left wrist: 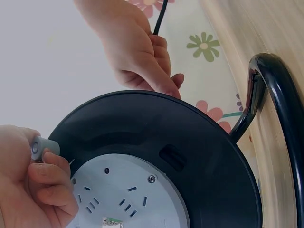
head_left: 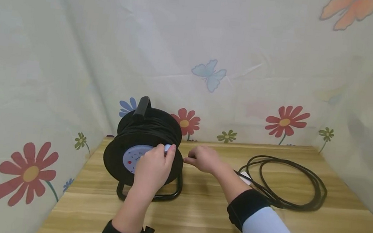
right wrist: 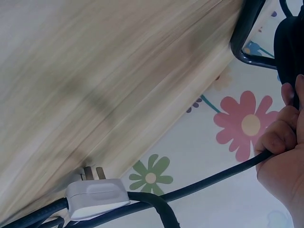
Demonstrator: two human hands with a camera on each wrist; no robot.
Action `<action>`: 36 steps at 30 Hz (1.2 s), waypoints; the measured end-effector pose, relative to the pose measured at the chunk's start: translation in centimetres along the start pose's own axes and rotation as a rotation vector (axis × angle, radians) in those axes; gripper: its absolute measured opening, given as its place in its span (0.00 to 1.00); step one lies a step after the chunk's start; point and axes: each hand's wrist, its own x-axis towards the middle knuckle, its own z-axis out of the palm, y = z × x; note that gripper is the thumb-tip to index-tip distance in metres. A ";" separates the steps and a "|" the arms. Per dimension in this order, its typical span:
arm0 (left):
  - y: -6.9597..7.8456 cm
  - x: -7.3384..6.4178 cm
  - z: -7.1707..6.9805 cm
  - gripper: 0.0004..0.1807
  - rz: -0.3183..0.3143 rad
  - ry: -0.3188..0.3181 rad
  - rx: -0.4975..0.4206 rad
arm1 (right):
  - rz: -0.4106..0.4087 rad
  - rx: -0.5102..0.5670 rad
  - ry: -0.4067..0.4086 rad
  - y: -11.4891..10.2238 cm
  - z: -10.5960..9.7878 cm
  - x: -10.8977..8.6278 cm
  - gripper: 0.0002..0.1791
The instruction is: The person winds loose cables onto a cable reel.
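A black cable reel (head_left: 112, 158) stands on the table, with a pale grey socket panel (left wrist: 128, 190) on its front and black cable wound round its drum. My left hand (head_left: 154, 166) curls round the light grey crank knob (left wrist: 46, 146) near the rim of the reel's front disc. Just right of the reel, my right hand (head_left: 205, 158) grips the black cable (right wrist: 213, 179). In the right wrist view that cable runs from the fist down past a white plug (right wrist: 97, 197) with metal pins. The stretch between right hand and drum is hidden.
Loose loops of the cable (head_left: 318, 191) lie on the right of the wooden table (head_left: 196, 220). A black tubular stand (head_left: 167, 197) holds the reel, and a carry handle (head_left: 142, 108) rises above it. Behind hangs a flowered curtain (head_left: 167, 34).
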 end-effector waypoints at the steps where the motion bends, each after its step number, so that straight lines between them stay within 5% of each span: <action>1: 0.1 0.0 0.0 0.30 0.001 -0.007 0.002 | 0.003 -0.002 -0.006 -0.1 0.0 0.0 0.18; 19: 0.0 0.0 -0.1 0.28 0.009 -0.004 0.012 | 0.000 -0.001 -0.026 0.3 0.2 -0.2 0.16; 26: -0.1 0.0 -0.1 0.29 0.000 0.007 0.012 | -0.069 0.124 -0.043 2.5 -0.7 -0.9 0.14; 36: -0.1 0.1 -0.3 0.28 0.006 0.005 0.010 | 0.079 0.115 -0.079 6.5 -2.8 -3.5 0.21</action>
